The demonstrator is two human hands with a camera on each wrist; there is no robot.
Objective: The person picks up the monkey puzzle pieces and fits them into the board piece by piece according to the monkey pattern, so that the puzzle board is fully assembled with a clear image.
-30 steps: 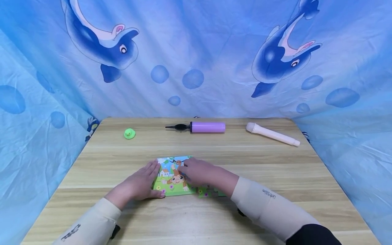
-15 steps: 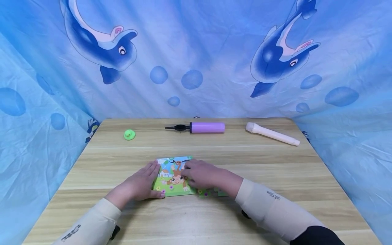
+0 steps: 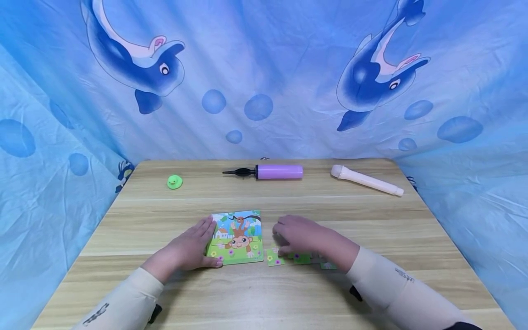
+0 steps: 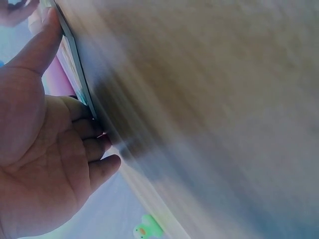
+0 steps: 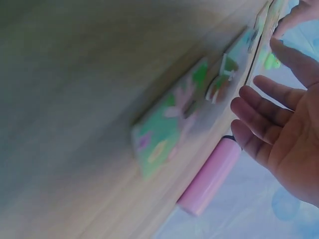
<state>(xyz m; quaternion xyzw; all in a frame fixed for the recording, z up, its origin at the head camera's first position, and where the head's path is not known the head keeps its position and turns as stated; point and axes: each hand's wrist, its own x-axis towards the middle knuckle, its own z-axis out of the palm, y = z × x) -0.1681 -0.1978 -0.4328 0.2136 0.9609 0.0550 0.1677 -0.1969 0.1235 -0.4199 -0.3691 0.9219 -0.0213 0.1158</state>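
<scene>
"What showed from the head camera?"
"My left hand (image 3: 191, 245) lay with straight fingers along the left edge of the monkey puzzle (image 3: 239, 238), which sat flat on the table (image 3: 255, 298). My right hand (image 3: 303, 236) was loosely bent to its right, covering parts of the loose pieces (image 3: 302, 259); I couldn't tell whether it touched any. Farther back lay a duck (image 3: 174, 182), a pump (image 3: 279, 172) and a microphone (image 3: 367, 180)."
"The left wrist?"
"The puzzle was edge-on, its face hardly visible, my thumb and fingers spread wide. The frame cut off the duck."
"The right?"
"Relaxed, parted fingers, holding nothing I could see. The pieces were blurred; my hand hid the pump's nozzle."
</scene>
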